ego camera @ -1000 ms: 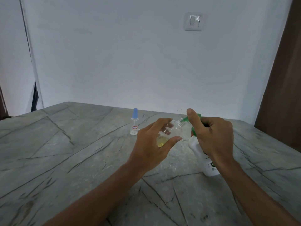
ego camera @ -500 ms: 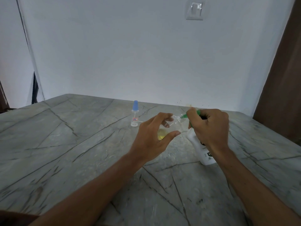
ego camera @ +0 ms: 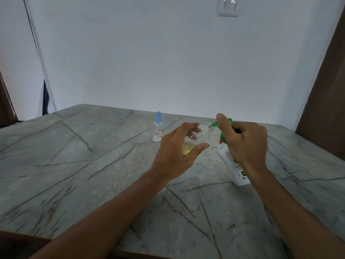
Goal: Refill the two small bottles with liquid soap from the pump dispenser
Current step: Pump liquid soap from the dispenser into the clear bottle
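- above the stone table [ego camera: 74, 165], left hand [ego camera: 175, 156] grips the tilted clear bottle [ego camera: 188, 146], neck at the green spout [ego camera: 214, 124]
- right hand [ego camera: 246, 144] is clenched round the pump dispenser [ego camera: 226, 157]
- blue-capped bottle [ego camera: 157, 128] stands behind

White pump dispenser [ego camera: 226, 159] stood on the tabletop [ego camera: 93, 165], leaning a touch, and the right hand [ego camera: 244, 144] was wrapped round its green pump head [ego camera: 214, 124]. Just left of the dispenser, the clear small bottle [ego camera: 196, 136] was up off the tabletop in the left hand [ego camera: 175, 157], tipped over. Its open neck sat right at the green spout, with a little yellow soap [ego camera: 187, 148] pooled in its base. Further left and behind the dispenser, the blue-capped small bottle [ego camera: 157, 128] stood upright and carried a red-edged label.
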`<state>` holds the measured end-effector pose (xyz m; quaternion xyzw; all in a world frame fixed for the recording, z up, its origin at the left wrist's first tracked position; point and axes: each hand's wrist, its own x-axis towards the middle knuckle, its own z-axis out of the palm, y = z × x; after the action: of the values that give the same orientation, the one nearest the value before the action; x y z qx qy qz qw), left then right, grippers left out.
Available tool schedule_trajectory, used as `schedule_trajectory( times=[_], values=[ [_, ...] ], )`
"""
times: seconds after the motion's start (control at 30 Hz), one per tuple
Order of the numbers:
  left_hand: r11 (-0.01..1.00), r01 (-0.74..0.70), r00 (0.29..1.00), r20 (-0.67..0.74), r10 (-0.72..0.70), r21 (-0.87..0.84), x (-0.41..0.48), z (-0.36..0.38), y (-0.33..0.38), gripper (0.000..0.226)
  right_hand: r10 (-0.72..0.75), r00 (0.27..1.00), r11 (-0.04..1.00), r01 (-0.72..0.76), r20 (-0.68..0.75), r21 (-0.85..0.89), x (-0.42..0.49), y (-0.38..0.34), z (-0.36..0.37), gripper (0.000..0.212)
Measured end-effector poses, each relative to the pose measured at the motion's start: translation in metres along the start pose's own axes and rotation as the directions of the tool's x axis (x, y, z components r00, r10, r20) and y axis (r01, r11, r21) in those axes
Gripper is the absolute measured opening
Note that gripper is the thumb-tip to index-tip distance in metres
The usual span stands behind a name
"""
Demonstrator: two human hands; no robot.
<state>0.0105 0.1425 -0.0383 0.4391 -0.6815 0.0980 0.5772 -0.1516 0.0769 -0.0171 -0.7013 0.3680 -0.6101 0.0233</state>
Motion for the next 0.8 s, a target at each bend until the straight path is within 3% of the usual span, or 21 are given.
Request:
schedule_trajectory(
  times=[0.37, 0.6, 0.7, 0.8],
  values=[
    [0.999, -0.037, 0.999, 0.027, 0.036, 0.023, -0.003, 0.001, -0.002, 0.049, 0.019, 0.999, 1.0, -0.02, 0.034, 0.024, 0.002, -0.002, -0.002, 0.057],
    [1.0, -0.014, 1.0, -0.007, 0.014, 0.018, 0.0, 0.002, -0.001, 0.05, 0.05, 0.998, 0.999, -0.05, 0.025, 0.015, -0.003, -0.007, -0.005, 0.075],
    [0.999, -0.003, 1.0, -0.011, 0.003, 0.032, -0.001, 0.002, -0.003, 0.051, 0.053, 0.998, 0.998, -0.054, 0.029, 0.019, -0.004, -0.015, -0.008, 0.052],
    [0.999, 0.003, 1.0, -0.016, -0.002, 0.035, 0.0, 0.003, -0.004, 0.05, 0.058, 0.998, 0.998, -0.058, 0.037, -0.004, -0.003, -0.017, -0.008, 0.05]
  ],
)
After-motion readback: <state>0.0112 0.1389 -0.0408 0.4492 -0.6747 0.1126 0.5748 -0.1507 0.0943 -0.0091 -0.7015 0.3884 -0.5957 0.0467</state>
